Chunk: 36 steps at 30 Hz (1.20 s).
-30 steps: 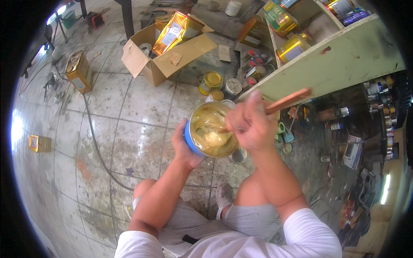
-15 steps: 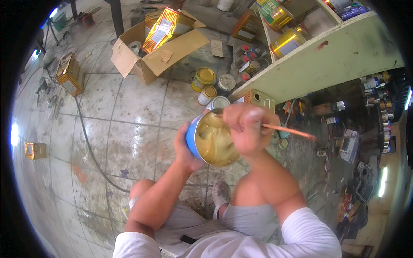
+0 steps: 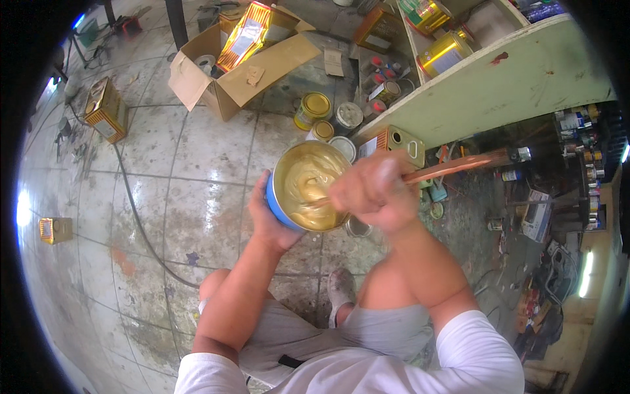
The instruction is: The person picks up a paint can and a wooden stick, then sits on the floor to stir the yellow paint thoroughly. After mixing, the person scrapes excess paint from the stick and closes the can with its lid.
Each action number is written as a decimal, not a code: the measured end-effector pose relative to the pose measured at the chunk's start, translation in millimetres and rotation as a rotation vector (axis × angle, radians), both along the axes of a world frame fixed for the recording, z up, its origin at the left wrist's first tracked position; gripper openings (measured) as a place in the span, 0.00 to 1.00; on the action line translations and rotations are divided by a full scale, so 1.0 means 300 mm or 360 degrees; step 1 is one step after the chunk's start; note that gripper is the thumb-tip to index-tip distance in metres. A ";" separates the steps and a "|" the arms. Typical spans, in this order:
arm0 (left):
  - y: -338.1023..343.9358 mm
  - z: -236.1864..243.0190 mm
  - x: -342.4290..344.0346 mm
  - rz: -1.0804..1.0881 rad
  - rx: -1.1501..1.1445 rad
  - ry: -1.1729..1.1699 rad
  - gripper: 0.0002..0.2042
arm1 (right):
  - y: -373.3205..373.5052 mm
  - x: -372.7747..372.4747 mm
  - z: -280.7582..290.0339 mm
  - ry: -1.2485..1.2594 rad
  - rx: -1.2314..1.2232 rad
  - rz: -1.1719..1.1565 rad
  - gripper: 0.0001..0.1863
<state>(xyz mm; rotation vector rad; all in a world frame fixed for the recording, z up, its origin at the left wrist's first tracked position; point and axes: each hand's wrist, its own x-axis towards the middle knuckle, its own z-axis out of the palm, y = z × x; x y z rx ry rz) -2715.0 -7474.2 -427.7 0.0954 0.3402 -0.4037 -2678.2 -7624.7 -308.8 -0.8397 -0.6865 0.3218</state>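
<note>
In my left hand (image 3: 270,220) rests a round can (image 3: 275,205), blue outside, with the fingers and palm wrapped around its left side and underside. The can's open mouth is tilted up toward me. Inside lies a thick, glossy yellow-beige paste (image 3: 306,172) with swirled ridges. My right hand (image 3: 379,190) is closed around a reddish-brown wooden stick (image 3: 453,167) over the can's right rim. One end dips into the paste; the other sticks out to the upper right. The right fingers are slightly blurred.
Ahead stands a cardboard box (image 3: 243,95) holding metal tins. Several cans, including a yellow-lidded can (image 3: 314,110), and a rectangular tin (image 3: 401,146) sit beside a pale green shelf (image 3: 485,82). A hose (image 3: 134,207) crosses the tiled floor at left, near another tin (image 3: 106,110).
The can has shifted a little left and away from me. My right hand has turned, and more of the stick now shows, angled to the upper right. The paste's swirls have changed shape.
</note>
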 end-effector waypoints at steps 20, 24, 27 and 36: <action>0.018 -0.035 -0.036 0.0118 -0.0280 -0.0170 0.32 | 0.089 0.002 -0.007 0.0279 -0.0235 -0.0229 0.31; 0.025 0.004 -0.024 0.0094 -0.0142 -0.0133 0.32 | 0.049 0.013 0.030 0.0149 -0.0283 -0.0233 0.31; 0.011 0.032 -0.031 -0.0011 -0.0005 -0.0122 0.32 | 0.039 -0.002 0.056 0.0043 -0.0429 -0.0470 0.31; -0.014 0.033 -0.057 0.0020 0.0086 -0.0103 0.31 | 0.074 0.000 0.005 -0.0192 -0.0250 -0.0506 0.28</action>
